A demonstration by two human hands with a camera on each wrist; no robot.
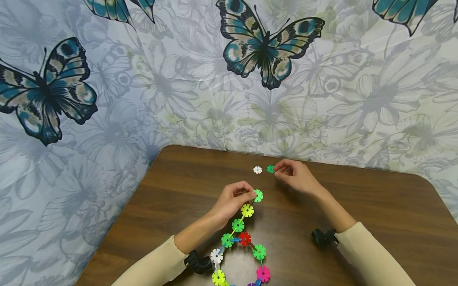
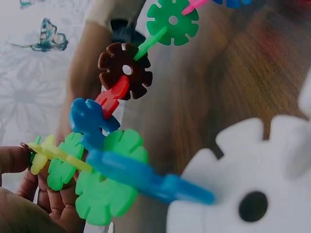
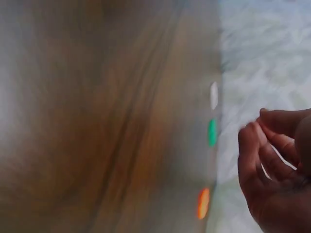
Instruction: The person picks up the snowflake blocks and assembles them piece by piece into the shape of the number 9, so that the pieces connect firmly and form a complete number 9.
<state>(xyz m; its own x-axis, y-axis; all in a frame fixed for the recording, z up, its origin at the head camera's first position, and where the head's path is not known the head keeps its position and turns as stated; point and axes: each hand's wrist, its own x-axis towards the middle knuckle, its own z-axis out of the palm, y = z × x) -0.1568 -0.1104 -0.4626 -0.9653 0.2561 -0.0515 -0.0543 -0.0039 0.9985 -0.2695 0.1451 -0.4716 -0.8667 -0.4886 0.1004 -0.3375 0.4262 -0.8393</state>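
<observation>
My left hand (image 1: 231,200) pinches the end of a chain of slotted plastic discs, at a light green disc (image 1: 259,196). From there the chain runs toward me through a yellow disc (image 1: 247,210) and a green disc (image 1: 237,225), then joins a loop with a red disc (image 1: 245,239) and a white disc (image 1: 216,256). In the left wrist view, a large white disc (image 2: 252,204) fills the near corner. Close beside a loose green disc (image 1: 270,169) is my right hand (image 1: 295,174), its fingers loosely bent; no piece shows between its fingertips in the right wrist view.
A loose white disc (image 1: 257,170) lies left of the green one near the table's back edge. An orange disc (image 3: 203,203) lies along the same edge in the right wrist view. Behind the brown wooden table (image 1: 179,174) stands a wall with butterflies (image 1: 266,43).
</observation>
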